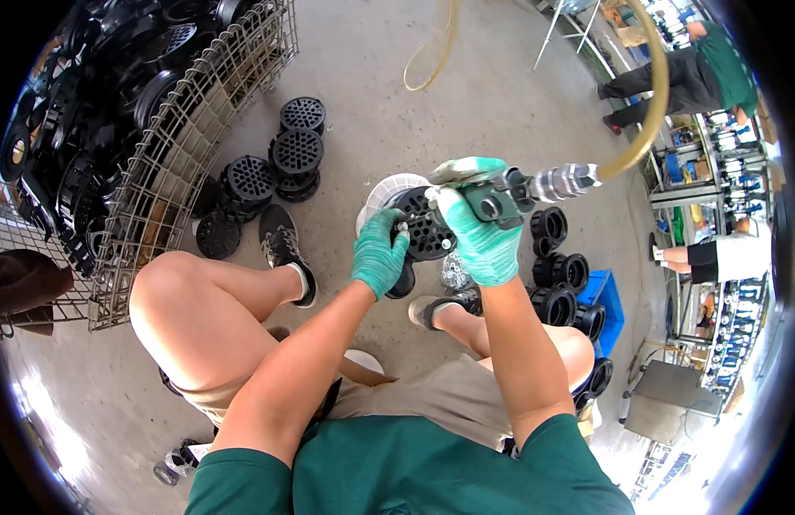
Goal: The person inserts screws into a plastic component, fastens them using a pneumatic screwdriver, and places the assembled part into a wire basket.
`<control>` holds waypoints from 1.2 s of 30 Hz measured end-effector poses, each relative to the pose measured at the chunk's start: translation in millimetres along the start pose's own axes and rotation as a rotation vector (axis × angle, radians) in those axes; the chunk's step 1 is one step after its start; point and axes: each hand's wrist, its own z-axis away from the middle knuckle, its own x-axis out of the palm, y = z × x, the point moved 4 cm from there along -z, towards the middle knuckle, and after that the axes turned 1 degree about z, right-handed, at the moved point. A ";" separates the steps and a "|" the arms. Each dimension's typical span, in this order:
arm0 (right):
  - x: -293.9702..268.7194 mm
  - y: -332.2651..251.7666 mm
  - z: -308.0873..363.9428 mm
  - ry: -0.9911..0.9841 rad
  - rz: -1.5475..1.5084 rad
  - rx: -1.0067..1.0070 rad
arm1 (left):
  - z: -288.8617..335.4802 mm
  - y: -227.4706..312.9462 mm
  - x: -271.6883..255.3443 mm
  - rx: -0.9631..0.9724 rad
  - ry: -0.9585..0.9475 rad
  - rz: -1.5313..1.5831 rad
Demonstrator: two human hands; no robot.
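My left hand [381,255], in a green knit glove, is closed on the near left edge of a black round grate [428,233] full of holes. The grate lies over a white round piece [387,190], whose rim shows behind it. My right hand [485,240], also gloved, is wrapped round a green air tool [492,202] above the grate's right side. A silver coupling [565,182] joins the tool to a yellowish air hose [658,86]. The tool's working end is hidden behind my right hand. A clear bag of small parts [455,273] sits just below the grate.
Stacked black grates [298,152] stand on the floor ahead left, beside a wire cage [200,94] heaped with black parts. Several black rings [555,305] and a blue crate [605,309] are at my right. Two people [719,69] are near shelves at far right.
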 end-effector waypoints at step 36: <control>-86.0 2.0 51.3 0.413 -0.009 0.135 | -7.2 60.6 41.7 0.479 -0.282 -0.817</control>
